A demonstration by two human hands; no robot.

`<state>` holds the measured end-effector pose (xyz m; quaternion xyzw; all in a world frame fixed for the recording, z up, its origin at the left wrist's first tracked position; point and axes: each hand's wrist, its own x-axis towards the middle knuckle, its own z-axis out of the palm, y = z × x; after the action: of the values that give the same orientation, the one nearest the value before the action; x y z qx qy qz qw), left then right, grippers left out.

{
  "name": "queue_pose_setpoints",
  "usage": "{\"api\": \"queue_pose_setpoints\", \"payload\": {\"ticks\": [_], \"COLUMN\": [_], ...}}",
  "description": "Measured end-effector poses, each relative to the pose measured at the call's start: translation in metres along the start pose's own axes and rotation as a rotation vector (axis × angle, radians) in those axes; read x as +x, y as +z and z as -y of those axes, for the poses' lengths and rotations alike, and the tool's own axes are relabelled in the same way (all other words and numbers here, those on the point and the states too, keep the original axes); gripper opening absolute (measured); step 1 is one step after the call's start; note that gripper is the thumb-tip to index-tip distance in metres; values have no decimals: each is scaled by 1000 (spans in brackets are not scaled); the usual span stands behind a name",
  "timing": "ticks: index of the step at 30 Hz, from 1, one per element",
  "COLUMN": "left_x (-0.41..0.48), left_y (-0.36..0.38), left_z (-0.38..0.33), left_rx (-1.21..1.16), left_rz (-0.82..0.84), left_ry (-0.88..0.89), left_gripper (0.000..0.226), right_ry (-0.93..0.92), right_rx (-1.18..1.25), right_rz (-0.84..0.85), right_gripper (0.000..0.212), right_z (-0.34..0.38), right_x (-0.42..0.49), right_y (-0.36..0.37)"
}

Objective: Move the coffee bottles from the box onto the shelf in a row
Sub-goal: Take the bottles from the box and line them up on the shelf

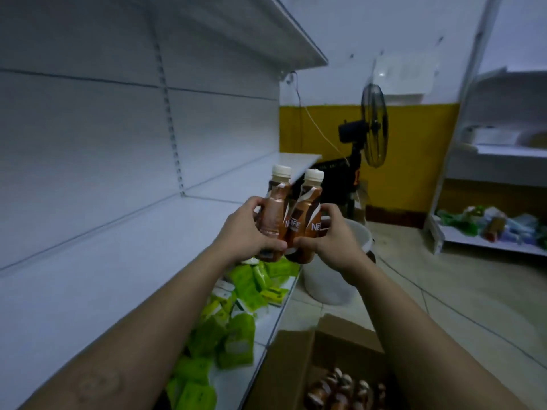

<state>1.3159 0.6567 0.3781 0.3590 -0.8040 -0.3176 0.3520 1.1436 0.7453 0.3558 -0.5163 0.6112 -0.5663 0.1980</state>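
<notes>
Bottles (273,214) touching, side by side, one in left hand (245,232), one in right hand (333,235), above shelf (118,276) edge. Box (296,350) right of shelf, more bottles (346,389) inside; bucket (325,287) behind box.

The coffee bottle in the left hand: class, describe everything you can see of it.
The coffee bottle looks plastic, with a cream cap and a brown wrap bearing white swirls and partial lettering. It is nearly upright, held in the air near the white shelf. The left hand grips its lower body, thumb across the front; its side touches the second bottle, held by the right hand.
</notes>
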Motion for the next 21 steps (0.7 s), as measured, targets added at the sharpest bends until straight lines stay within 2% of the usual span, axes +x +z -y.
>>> {"api": "queue_pose_setpoints", "payload": {"ticks": [7,15,19,21], "left_x": [-36,-104,-123,-126], "left_y": [-98,-188,-218,-232], "left_z": [9,54,75,81], "left_rx": [212,351,340,313], "left_rz": [-195,-392,-543,-558], "left_ry": [-63,-285,-384,-451], "left_gripper": [91,99,79,65], "right_ry": [-130,-180,-202,-209], "right_rx": [15,76,95,106], "right_rz": [170,438,556,598], "right_gripper": [73,73,75,73], "right_z": [52,86,101,106], "right_x": [25,17,8,5], "right_y": [89,223,273,290]}}
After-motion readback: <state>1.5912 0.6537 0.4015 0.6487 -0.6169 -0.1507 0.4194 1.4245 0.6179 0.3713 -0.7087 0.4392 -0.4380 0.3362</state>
